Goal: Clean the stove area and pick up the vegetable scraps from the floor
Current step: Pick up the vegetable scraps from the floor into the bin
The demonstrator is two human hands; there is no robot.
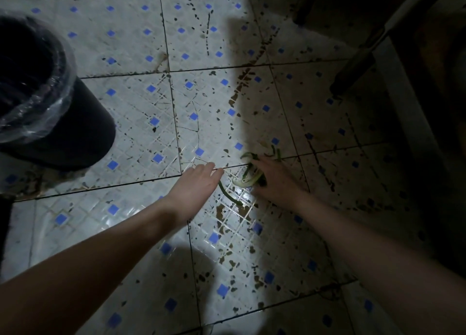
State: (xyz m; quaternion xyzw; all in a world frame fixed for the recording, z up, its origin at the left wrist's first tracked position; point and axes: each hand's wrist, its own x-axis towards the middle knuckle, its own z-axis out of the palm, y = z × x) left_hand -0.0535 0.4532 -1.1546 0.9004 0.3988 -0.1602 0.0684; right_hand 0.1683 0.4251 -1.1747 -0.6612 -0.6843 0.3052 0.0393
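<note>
Limp, curling green scraps (243, 181) bunched in right grip (276, 182), fingers curled round them; left grip (198, 187) flat, fingers straight, just left, over glossy, stained tile floor (141, 133).

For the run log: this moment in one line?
floor pickup | right hand grips vegetable scraps | left hand outstretched beside them | lined bin nearby

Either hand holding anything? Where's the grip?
Right hand grips the clump of green vegetable scraps on the floor, fingers curled over its middle; loose ends stick out. Left hand is open, holding nothing.
</note>
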